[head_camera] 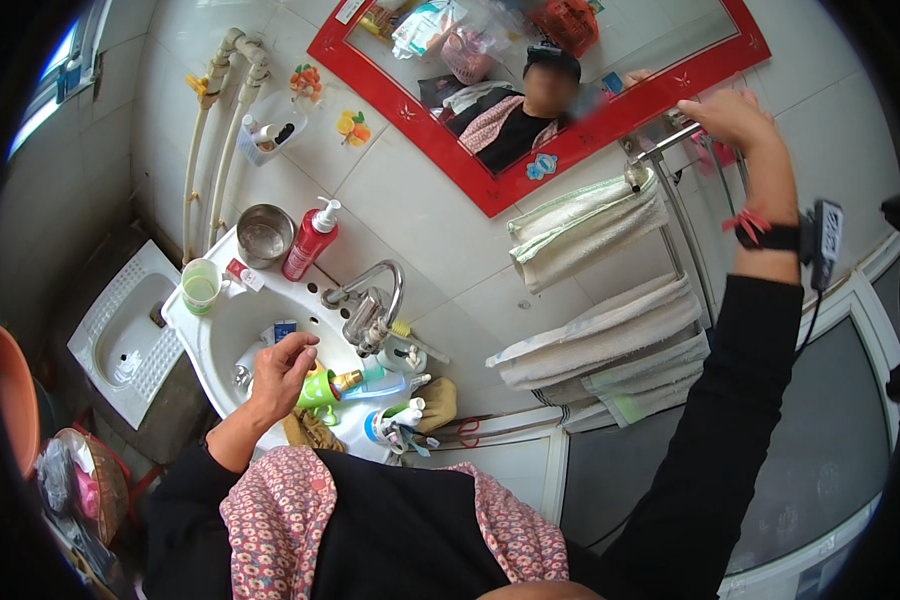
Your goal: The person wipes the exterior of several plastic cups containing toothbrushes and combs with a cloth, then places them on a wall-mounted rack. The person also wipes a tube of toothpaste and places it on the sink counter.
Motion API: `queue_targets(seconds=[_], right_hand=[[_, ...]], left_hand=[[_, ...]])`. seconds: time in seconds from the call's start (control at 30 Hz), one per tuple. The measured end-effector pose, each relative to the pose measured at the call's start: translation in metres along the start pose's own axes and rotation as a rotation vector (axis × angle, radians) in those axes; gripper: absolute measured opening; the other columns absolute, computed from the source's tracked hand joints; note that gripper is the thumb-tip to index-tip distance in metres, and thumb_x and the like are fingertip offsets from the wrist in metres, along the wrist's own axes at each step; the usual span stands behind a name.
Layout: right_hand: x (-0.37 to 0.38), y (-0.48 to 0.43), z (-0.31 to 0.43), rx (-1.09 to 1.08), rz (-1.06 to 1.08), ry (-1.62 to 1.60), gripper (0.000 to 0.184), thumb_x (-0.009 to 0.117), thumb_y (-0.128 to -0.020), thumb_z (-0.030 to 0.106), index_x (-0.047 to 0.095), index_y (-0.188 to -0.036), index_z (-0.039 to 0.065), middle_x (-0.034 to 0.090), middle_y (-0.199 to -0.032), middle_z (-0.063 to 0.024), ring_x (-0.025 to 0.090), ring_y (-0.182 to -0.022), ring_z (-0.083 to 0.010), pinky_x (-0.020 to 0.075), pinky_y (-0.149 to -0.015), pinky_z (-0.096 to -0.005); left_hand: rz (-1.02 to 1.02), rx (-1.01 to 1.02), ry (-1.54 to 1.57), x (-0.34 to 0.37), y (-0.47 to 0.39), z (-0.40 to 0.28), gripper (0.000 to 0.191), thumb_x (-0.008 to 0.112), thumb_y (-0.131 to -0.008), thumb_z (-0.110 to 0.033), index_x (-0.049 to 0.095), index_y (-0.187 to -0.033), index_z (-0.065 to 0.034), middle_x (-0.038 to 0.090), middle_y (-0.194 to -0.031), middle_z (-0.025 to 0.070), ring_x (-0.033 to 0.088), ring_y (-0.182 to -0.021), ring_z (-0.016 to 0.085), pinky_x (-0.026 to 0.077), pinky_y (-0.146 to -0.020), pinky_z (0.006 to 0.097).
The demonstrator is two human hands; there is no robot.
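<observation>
My left hand [281, 375] hovers over the white washbasin [232, 330], fingers curled loosely, with nothing seen in it. Close to its fingertips are a green cup [316, 390] lying tilted and a blue packet [283, 330] in the bowl. My right hand [731, 118] is raised at the upper right, at the top of a metal towel rack [667, 139] near the red-framed mirror [487, 187]; its fingers point away and whether they hold anything is hidden. Behind the basin stand a chrome faucet [371, 319], a red pump bottle [311, 244] and a metal bowl [266, 235].
Towels [592, 225] hang on the rack. A light green cup [200, 286] stands on the basin's left corner. Toothbrush cups [391, 427] and a brown cloth [311, 431] sit on its near edge. A squat toilet [131, 337] and an orange basin [13, 397] are at left.
</observation>
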State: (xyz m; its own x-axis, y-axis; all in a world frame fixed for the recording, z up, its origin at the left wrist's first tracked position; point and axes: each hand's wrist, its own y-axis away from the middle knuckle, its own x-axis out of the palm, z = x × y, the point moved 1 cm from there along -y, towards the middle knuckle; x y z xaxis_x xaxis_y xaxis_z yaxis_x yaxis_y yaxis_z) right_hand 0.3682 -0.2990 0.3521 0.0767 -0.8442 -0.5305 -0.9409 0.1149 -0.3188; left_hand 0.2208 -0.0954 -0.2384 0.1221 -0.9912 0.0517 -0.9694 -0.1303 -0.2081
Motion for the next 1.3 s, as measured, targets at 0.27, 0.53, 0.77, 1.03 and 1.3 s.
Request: queue_targets(seconds=[0.27, 0.53, 0.77, 1.03, 1.3], right_hand=[[0.0, -0.027, 0.061, 0.349, -0.017, 0.118, 0.049, 0.059, -0.085, 0.031, 0.064, -0.131, 0.014, 0.051, -0.143, -0.0172, 0.033, -0.141, -0.0366, 0.0259, -0.11, -0.0598], [0.031, -0.074, 0.06, 0.464, -0.119, -0.185, 0.05, 0.057, -0.087, 0.025, 0.059, -0.136, 0.013, 0.028, -0.156, -0.0152, 0.026, -0.142, -0.0434, 0.0292, -0.109, -0.0609], [-0.006, -0.004, 0.044, -0.273, -0.536, -0.945, 0.048, 0.046, -0.086, 0.014, 0.06, -0.128, -0.003, 0.047, -0.145, -0.02, 0.035, -0.141, -0.0294, 0.0267, -0.117, -0.045], [0.042, 0.104, 0.083, -0.943, 0.012, -2.233, 0.053, 0.043, -0.08, 0.001, 0.051, -0.131, -0.012, 0.052, -0.139, -0.0198, 0.047, -0.132, -0.0268, 0.0341, -0.112, -0.044], [0.121, 0.156, 0.141, -0.9, 0.319, -2.258, 0.066, 0.046, -0.075, 0.007, 0.045, -0.138, -0.012, 0.041, -0.148, -0.0264, 0.038, -0.139, -0.0362, 0.0293, -0.115, -0.0495]], left_hand=[[-0.041, -0.006, 0.035, -0.016, -0.003, 0.008, 0.016, 0.061, -0.093, -0.011, 0.066, -0.105, -0.0004, 0.065, -0.07, 0.0063, 0.063, -0.065, 0.012, 0.05, -0.063, 0.0278], [-0.099, -0.043, 0.034, -0.03, -0.002, 0.021, 0.017, 0.06, -0.093, -0.007, 0.066, -0.106, 0.0012, 0.066, -0.075, 0.0056, 0.064, -0.069, 0.012, 0.052, -0.068, 0.0263], [-0.083, -0.075, 0.02, -0.035, -0.001, 0.015, 0.016, 0.06, -0.093, -0.006, 0.066, -0.105, 0.0021, 0.067, -0.075, 0.0056, 0.063, -0.069, 0.011, 0.052, -0.067, 0.0265], [0.007, -0.074, -0.023, -0.018, -0.002, 0.017, 0.016, 0.061, -0.093, -0.008, 0.067, -0.104, 0.0013, 0.066, -0.073, 0.006, 0.063, -0.068, 0.011, 0.051, -0.065, 0.0268], [0.171, -0.123, -0.295, 0.011, 0.022, 0.083, 0.022, 0.061, -0.088, -0.021, 0.069, -0.103, -0.0066, 0.067, -0.076, 0.017, 0.066, -0.07, 0.032, 0.051, -0.066, 0.04]])
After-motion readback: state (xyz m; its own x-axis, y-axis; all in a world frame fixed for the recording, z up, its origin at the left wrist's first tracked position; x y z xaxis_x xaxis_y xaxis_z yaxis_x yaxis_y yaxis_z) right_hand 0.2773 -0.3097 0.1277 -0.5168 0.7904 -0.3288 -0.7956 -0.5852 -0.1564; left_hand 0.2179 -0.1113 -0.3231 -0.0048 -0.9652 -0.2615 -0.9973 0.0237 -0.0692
